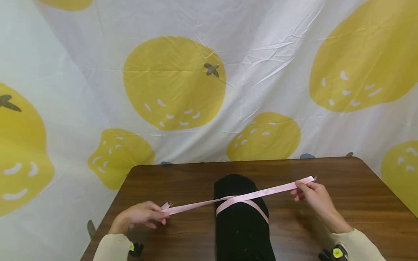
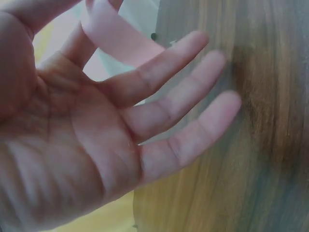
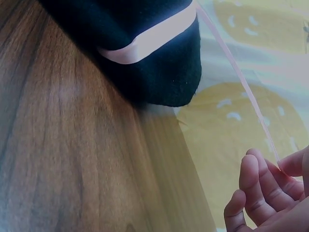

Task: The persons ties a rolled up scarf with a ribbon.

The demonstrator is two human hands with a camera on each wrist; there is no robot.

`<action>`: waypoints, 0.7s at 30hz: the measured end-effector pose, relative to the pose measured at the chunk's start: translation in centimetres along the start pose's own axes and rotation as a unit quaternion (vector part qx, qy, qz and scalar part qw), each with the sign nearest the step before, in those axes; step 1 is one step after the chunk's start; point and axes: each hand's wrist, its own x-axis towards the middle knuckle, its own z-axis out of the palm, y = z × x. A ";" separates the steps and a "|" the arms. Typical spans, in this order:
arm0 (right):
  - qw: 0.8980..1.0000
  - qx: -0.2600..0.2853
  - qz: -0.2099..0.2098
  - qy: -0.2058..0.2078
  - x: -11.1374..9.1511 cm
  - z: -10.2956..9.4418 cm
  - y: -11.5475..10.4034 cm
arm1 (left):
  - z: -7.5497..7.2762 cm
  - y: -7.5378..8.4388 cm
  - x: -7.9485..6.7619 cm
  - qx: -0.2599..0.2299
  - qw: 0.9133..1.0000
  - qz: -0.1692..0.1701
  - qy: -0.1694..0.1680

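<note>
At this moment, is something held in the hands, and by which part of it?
Yes, a pink ribbon: the left hand pinches it near one end, and the right hand near the other end.

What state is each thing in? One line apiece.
Shiny pink ribbon: crossed over itself, ends drawn apart; can't tell if knotted.
Black round-ended fabric object: lying on brown wood-grain table, ribbon across it.
Bare left hand: pinching ribbon near one end.
Bare right hand: pinching near the other.
White yellow-fruit-print cloth: hanging, creased.

hand grips (image 1: pixel 142 214) (image 1: pixel 315 201): 2 | ribbon (image 1: pixel 267 191): 1 | black bundle (image 1: pixel 243 232): 1 | table (image 1: pixel 176 181): 1 | sleeves (image 1: pixel 112 250) (image 1: pixel 358 247): 2 | wrist cameras (image 1: pixel 136 249) (image 1: pixel 337 252): 2
</note>
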 end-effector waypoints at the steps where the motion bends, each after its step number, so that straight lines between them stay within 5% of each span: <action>1: 1.000 -0.002 0.001 0.000 0.0 -0.1 0.1 | -0.1 -0.1 0.1 0.001 1.000 -0.003 0.012; 13: 1.000 0.006 0.006 -0.004 0.0 -1.0 0.7 | -1.1 0.3 0.8 0.007 0.982 0.042 0.184; 16: 1.000 0.003 0.007 -0.004 0.1 -1.1 0.8 | -1.4 0.1 1.0 -0.047 0.978 0.039 0.201; 21: 1.000 -0.002 0.011 -0.007 0.1 -1.4 1.0 | -1.7 -0.5 1.1 -0.112 0.976 0.050 0.180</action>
